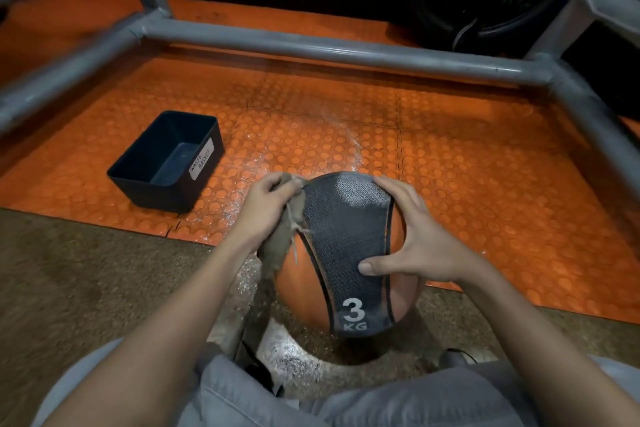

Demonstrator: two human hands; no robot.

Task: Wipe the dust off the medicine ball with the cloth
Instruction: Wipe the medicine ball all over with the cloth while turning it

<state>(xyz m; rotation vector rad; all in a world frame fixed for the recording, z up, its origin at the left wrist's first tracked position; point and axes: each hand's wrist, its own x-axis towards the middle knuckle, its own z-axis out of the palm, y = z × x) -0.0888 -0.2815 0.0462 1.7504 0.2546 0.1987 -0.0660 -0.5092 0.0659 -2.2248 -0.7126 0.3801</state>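
An orange and black medicine ball (346, 243) marked "3 KG" sits on the floor in front of my knees. White dust covers the top of its black band. My left hand (266, 204) grips a frayed brown cloth (282, 239) and presses it against the ball's upper left side. My right hand (412, 236) lies spread over the ball's right side, thumb on the black band and fingers curved over the top.
A black plastic bin (166, 163) labelled "WASTE BASKET" stands on the orange studded mat (485, 184) to the left. A grey metal pipe frame (329, 48) runs across the back and down both sides. White dust is scattered on the mat and the brown floor (86, 270).
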